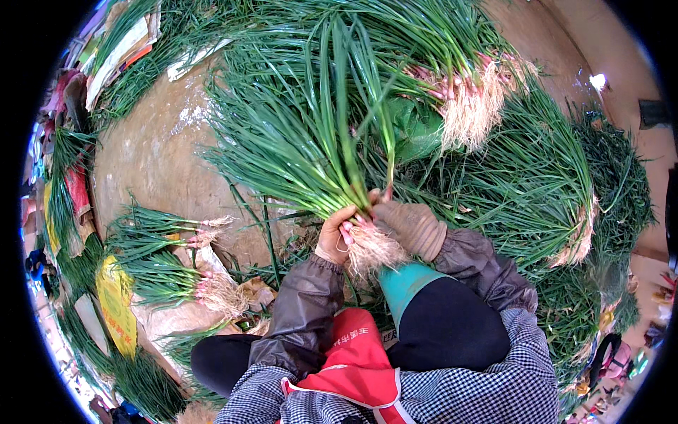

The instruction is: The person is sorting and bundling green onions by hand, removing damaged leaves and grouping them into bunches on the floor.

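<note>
A thick bunch of spring onions (311,159) is in front of me, green leaves fanning away and pale roots hanging toward my knees. My left hand (332,235) is closed round its pinkish bulb ends. Close against it on the right, my right hand (415,227), in a tan glove, has its fingers closed at a single spring onion stalk (390,166) that stands up beside the bunch. The exact grip of its fingertips is partly hidden.
Larger heaps of spring onions (470,92) lie at the far right over a green bag (413,127). Smaller bunches (169,279) rest at the left near a yellow printed sack (116,304). Loose leaves surround a wet brown floor (152,155).
</note>
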The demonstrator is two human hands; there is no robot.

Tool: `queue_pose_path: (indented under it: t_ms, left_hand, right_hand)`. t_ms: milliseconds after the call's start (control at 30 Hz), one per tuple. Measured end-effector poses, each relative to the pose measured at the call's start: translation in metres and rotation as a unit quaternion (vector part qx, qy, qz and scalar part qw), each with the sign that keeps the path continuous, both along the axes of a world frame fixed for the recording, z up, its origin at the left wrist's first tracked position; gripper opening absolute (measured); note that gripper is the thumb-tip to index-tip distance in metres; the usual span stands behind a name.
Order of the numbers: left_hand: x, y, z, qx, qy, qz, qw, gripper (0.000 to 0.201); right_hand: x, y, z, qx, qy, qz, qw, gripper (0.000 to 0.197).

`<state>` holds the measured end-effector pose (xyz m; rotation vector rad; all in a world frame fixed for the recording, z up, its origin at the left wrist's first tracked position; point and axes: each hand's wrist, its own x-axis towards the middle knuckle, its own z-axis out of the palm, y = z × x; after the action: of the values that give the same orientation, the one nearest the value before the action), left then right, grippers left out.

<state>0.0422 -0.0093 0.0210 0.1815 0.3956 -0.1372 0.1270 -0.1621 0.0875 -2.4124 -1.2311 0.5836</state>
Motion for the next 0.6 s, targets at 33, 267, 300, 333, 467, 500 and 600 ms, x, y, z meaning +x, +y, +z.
queue_pose_path:
  t_ms: [33,267,300,333,467,500,600]
  left_hand:
    - [-0.005,0.004,-0.003,-0.004,-0.035,-0.03,0.999,0.045]
    - [-0.007,0.0,-0.007,-0.033,-0.015,-0.048,0.998,0.033]
    - [-0.006,-0.002,-0.004,-0.044,0.014,-0.033,0.998,0.029]
    - [-0.007,-0.002,-0.004,-0.058,0.016,-0.045,0.997,0.028]
    - [-0.008,-0.004,0.0,-0.066,0.006,-0.055,0.996,0.024]
    - [-0.008,-0.005,0.001,-0.08,0.003,-0.046,0.996,0.024]
    - [-0.009,-0.004,-0.003,-0.041,0.082,-0.105,0.99,0.02]
  right_hand:
    - [0.0,-0.005,-0.009,0.046,-0.018,0.023,0.999,0.019]
    - [0.059,-0.017,-0.028,-0.056,0.109,0.039,0.992,0.027]
    - [0.061,-0.013,-0.025,0.001,0.124,0.025,0.992,0.026]
    - [0.06,-0.001,-0.025,-0.014,0.226,-0.03,0.973,0.025]
    - [0.038,0.035,-0.086,0.113,0.401,-0.14,0.898,0.026]
    - [0.035,0.036,-0.096,0.131,0.351,-0.116,0.92,0.027]
    - [0.037,0.036,-0.088,0.053,0.093,-0.02,0.994,0.031]
